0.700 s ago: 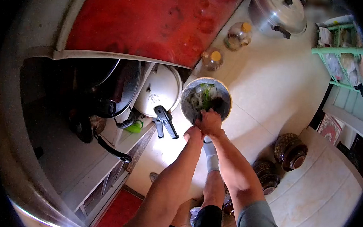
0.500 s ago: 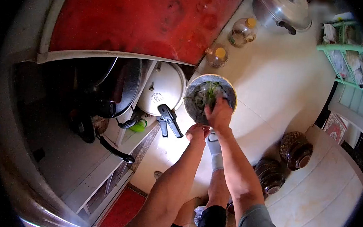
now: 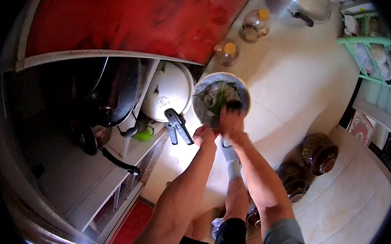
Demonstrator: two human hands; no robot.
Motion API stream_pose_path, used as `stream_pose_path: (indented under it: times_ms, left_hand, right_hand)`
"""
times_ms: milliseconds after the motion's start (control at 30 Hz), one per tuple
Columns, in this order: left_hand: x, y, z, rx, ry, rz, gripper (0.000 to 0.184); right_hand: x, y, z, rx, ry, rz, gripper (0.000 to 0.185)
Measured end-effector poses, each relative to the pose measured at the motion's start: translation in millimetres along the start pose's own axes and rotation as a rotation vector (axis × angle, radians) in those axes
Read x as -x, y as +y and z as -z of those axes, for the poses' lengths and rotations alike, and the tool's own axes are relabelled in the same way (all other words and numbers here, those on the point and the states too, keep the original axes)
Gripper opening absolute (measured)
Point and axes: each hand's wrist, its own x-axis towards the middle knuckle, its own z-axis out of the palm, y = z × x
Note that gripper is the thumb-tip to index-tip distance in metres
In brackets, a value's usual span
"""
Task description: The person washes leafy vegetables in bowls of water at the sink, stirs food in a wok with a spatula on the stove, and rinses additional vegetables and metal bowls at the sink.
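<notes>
A round, light-rimmed bin [image 3: 243,87] stands on the floor, its dark grey inside holding dark, wet-looking scraps and green leafy bits [image 3: 220,96]. My left hand [image 3: 206,135] is at the bin's near rim, its fingers closed there; the fingertips are partly hidden. Over the near right part of the opening is my right hand [image 3: 232,123], reaching in with its fingers low near the scraps. Motion blurs those fingers, so I cannot tell whether they hold anything.
Left of the bin, a white pressure cooker [image 3: 166,91] with black handles [image 3: 179,125] stands by an open cabinet with pans [image 3: 116,97]. Two yellow-capped jars [image 3: 228,54] and a steel pot [image 3: 298,7] are beyond. Brown pots [image 3: 319,154] and a green rack [image 3: 366,43] lie to the right.
My right hand has drawn back toward the bin's near rim, closer to my left hand. The whole view has shifted, so everything appears slightly left and higher.
</notes>
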Motion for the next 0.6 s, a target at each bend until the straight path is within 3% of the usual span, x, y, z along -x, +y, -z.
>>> stream_pose_path:
  times_ms: [67,100,200,233,267,333,367,433,467,533,600]
  left_hand:
    - [11.0,4.7,-3.3,-0.105,0.072,-0.068,0.011]
    - [18.6,5.5,-5.3,-0.137,0.049,-0.139,0.010]
    - [-20.0,-9.3,3.9,-0.547,0.152,-0.421,0.013]
    - [-2.8,-2.5,0.1,-0.416,0.139,-0.304,0.013]
    - [13.6,7.2,-0.6,-0.289,0.131,-0.190,0.012]
    - [-6.4,-8.2,2.5,-0.323,0.126,-0.339,0.012]
    - [-14.7,-15.5,9.7,-0.373,0.123,-0.303,0.013]
    - [-19.4,2.0,4.8,-0.435,0.118,-0.268,0.014]
    - [-7.4,3.0,0.0,-0.369,0.135,-0.261,0.020]
    - [-35.9,-1.9,27.9,-0.619,-0.068,-0.334,0.037]
    - [7.8,9.2,41.9,-0.667,-0.135,-0.313,0.050]
  right_hand:
    - [4.5,-1.8,21.3,-0.204,-0.209,-0.076,0.073]
    - [-1.1,-3.0,38.1,-0.344,-0.004,-0.087,0.072]
    - [18.9,-9.2,11.6,-0.183,-0.023,-0.003,0.074]
    - [17.1,-3.5,14.6,-0.229,-0.222,0.010,0.080]
    - [13.0,-2.0,16.5,-0.247,-0.099,0.020,0.082]
    - [9.6,-5.0,33.5,-0.290,0.130,0.058,0.086]
    - [20.6,-7.0,8.5,-0.200,-0.107,0.000,0.087]
    - [15.6,-4.9,30.2,-0.322,0.038,0.040,0.088]
    - [14.8,-6.3,41.6,-0.388,0.101,0.070,0.088]
    - [17.4,-4.5,68.6,-0.450,0.077,-0.067,0.092]
    - [19.8,-6.5,88.1,-0.431,0.212,-0.043,0.089]
